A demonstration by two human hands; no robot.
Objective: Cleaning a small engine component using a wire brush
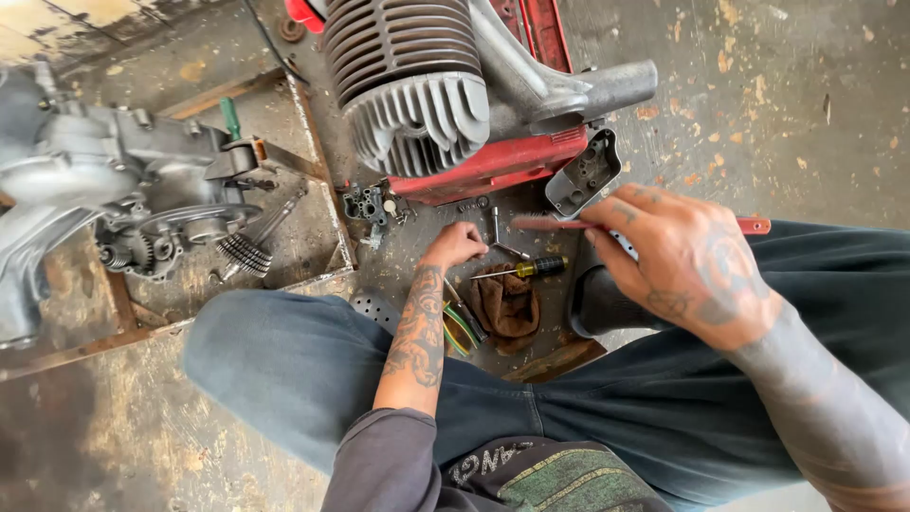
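Note:
My left hand (454, 246) reaches down to the oily floor between my knees, fingers curled over small metal parts beside an L-shaped hex key (500, 237). My right hand (684, 261) is raised above my right knee and grips a thin red-handled tool (755, 226) whose shaft points left. A yellow-and-black screwdriver (531, 268) lies on a brown rag (508, 305) just right of my left hand. In front stands a finned grey engine cylinder (409, 81) on a red frame (498, 163).
A grey engine case with gears (142, 190) rests on a rusty metal frame (322, 171) at the left. A small carburettor part (368, 206) and a grey cover (586, 173) lie near the red frame. Green-handled tools (459, 330) sit by my left forearm.

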